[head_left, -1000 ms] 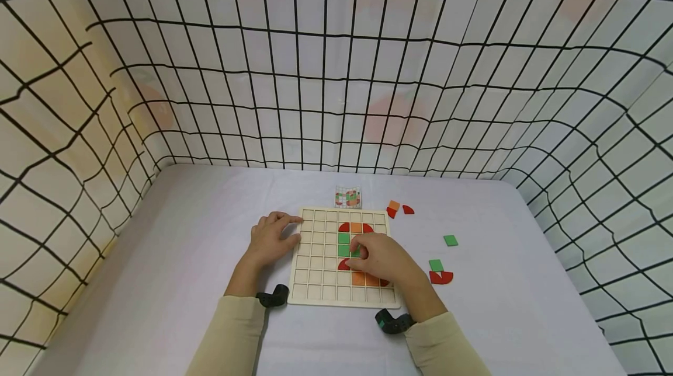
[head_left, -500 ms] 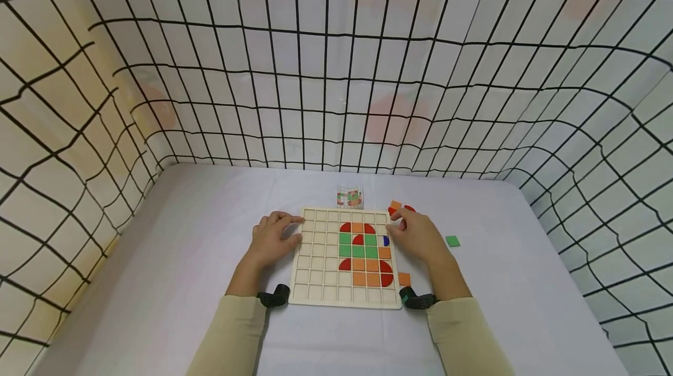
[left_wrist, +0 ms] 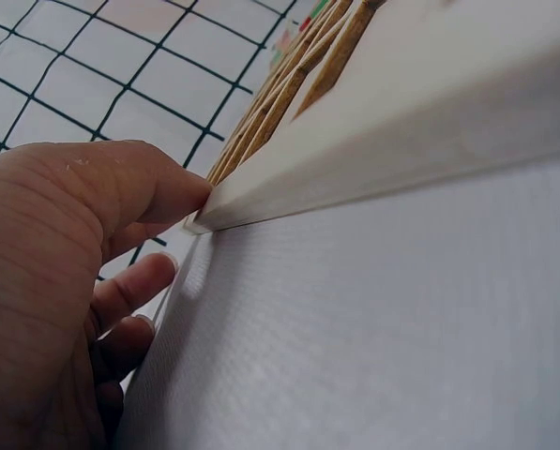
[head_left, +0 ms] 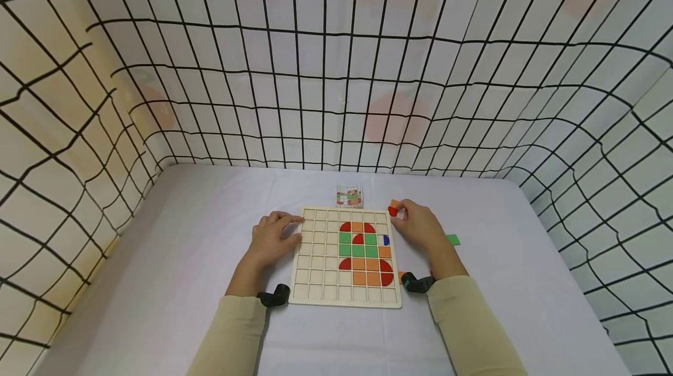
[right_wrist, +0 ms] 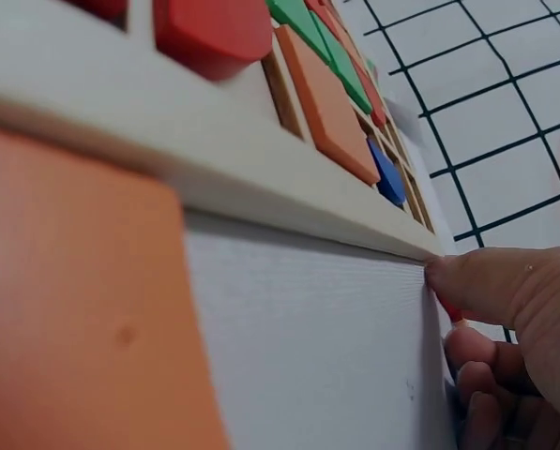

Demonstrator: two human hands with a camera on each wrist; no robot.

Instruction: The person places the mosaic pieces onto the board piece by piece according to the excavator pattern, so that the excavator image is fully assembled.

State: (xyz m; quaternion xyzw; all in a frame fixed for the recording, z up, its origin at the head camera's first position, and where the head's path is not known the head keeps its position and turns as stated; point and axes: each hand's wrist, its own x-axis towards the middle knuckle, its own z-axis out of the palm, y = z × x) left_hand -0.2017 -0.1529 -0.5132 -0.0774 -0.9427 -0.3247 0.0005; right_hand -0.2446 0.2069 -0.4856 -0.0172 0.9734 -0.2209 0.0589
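A pale wooden grid board [head_left: 315, 259] lies on the table, its right half partly filled with red, orange and green tiles and a blue piece [head_left: 386, 240]. My left hand [head_left: 271, 240] rests at the board's left edge, thumb and index fingertip touching it. At the upper right corner, my right hand [head_left: 420, 227] has its thumb and curled fingers beside a red tile [head_left: 392, 211] and an orange tile [head_left: 394, 203]. In the right wrist view, a red sliver [right_wrist: 447, 306] shows between thumb and fingers. Whether they pinch it cannot be seen.
A small pattern card [head_left: 349, 196] stands behind the board. A green tile [head_left: 453, 239] lies right of the right hand. In the right wrist view, a loose orange tile [right_wrist: 83, 309] lies close beside the board. Black wire mesh [head_left: 326, 72] surrounds the table.
My right hand has left the board's middle, where a red quarter-circle now sits among the green tiles, and reached the loose tiles at the upper right. The left hand stays put.
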